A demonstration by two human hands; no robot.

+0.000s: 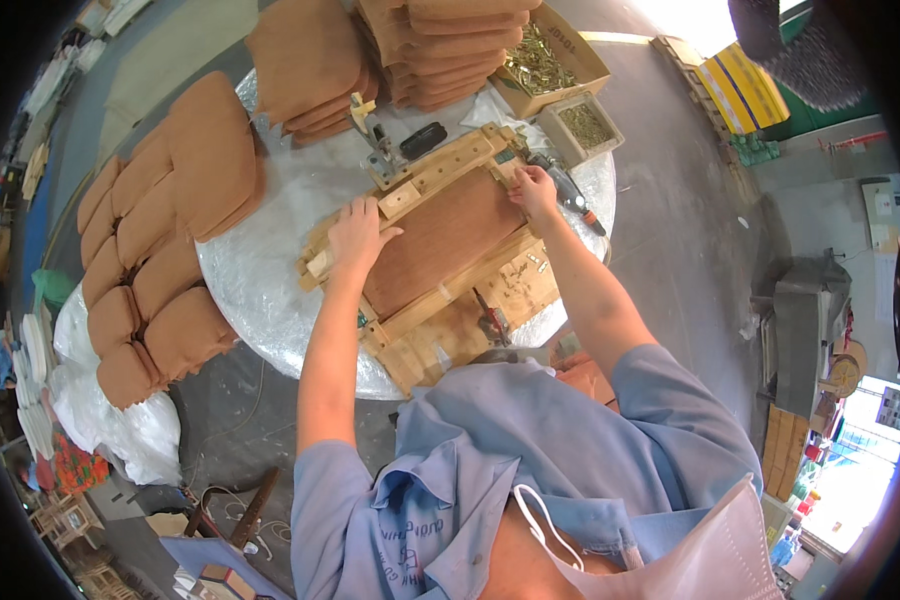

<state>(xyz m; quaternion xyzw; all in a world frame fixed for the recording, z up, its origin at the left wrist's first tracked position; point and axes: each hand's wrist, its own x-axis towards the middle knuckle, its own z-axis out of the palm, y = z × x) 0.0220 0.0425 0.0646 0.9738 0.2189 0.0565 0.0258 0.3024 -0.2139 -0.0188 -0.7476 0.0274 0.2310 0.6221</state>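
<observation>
- Left hand (358,235) lies flat, fingers spread, on the left edge of the panel (440,240), centre of frame; pressing down rather than gripping, likely to keep it seated.
- Right hand (533,188) pinches at the panel's upper right corner by the frame (440,170); fingers narrow, whether they hold anything I cannot tell.
- The panel sits inside the wooden frame, which seems to act as a jig on the round table (270,270).
- Screwdriver (570,190) lies just beside the right hand, within easy reach.
- Screw boxes (555,60) at upper centre, near the work.
- Cushions (180,190) stacked left and top, off the working area.
</observation>
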